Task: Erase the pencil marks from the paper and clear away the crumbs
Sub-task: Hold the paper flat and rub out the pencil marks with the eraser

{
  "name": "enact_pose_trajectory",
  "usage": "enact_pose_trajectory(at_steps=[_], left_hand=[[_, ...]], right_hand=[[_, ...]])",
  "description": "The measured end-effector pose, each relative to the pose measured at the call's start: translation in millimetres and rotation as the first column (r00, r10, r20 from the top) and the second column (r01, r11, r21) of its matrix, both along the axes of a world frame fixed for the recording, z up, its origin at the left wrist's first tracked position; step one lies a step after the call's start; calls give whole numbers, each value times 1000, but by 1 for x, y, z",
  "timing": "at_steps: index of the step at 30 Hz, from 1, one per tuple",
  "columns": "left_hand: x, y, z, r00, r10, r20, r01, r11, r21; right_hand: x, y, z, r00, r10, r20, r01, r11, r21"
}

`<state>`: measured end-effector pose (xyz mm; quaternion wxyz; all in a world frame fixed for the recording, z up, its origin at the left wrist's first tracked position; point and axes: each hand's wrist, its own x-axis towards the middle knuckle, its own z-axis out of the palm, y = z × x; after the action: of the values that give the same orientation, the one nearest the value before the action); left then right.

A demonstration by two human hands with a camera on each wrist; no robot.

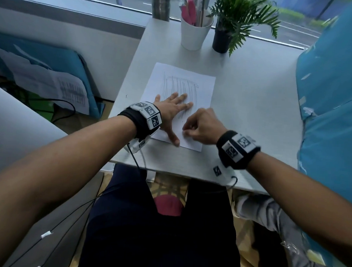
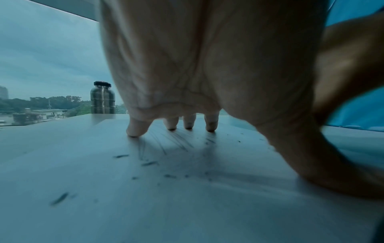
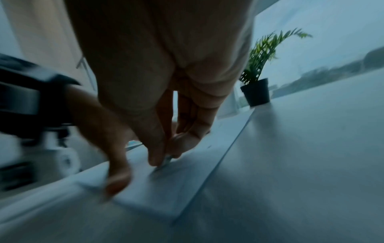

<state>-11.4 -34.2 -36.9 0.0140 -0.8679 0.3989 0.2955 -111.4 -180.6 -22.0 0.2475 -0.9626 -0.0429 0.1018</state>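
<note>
A white sheet of paper (image 1: pixel 200 88) with grey pencil strokes (image 1: pixel 180 85) lies on the grey desk (image 1: pixel 252 96). My left hand (image 1: pixel 176 107) lies flat on the sheet with fingers spread, pressing it down; its fingertips (image 2: pixel 188 125) touch the paper among the strokes. My right hand (image 1: pixel 193 128) is curled beside it over the sheet's near part and pinches a small eraser (image 3: pixel 166 162) whose tip meets the paper. Dark eraser crumbs (image 2: pixel 148 163) are scattered over the paper (image 2: pixel 145 197) under my left palm.
A white cup of pens (image 1: pixel 194 32) and a potted plant (image 1: pixel 224 39) stand at the desk's far edge, with a dark jar (image 2: pixel 102 98) to their left. A blue chair (image 1: pixel 332 99) is at the right. The desk's near edge (image 1: pixel 169 173) is just above my lap.
</note>
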Motion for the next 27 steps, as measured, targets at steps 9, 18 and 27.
enact_pose_trajectory(at_steps=[9, 18, 27], left_hand=[[0, 0, 1, 1000, 0, -5, 0, 1000, -6], [5, 5, 3, 999, -40, -24, 39, 999, -20], [8, 1, -2, 1000, -15, -26, 12, 990, -140]], right_hand=[[14, -2, 2, 993, -89, 71, 87, 996, 34], [37, -39, 5, 958, -278, 74, 277, 960, 28], [0, -12, -5, 977, -205, 59, 203, 978, 41]])
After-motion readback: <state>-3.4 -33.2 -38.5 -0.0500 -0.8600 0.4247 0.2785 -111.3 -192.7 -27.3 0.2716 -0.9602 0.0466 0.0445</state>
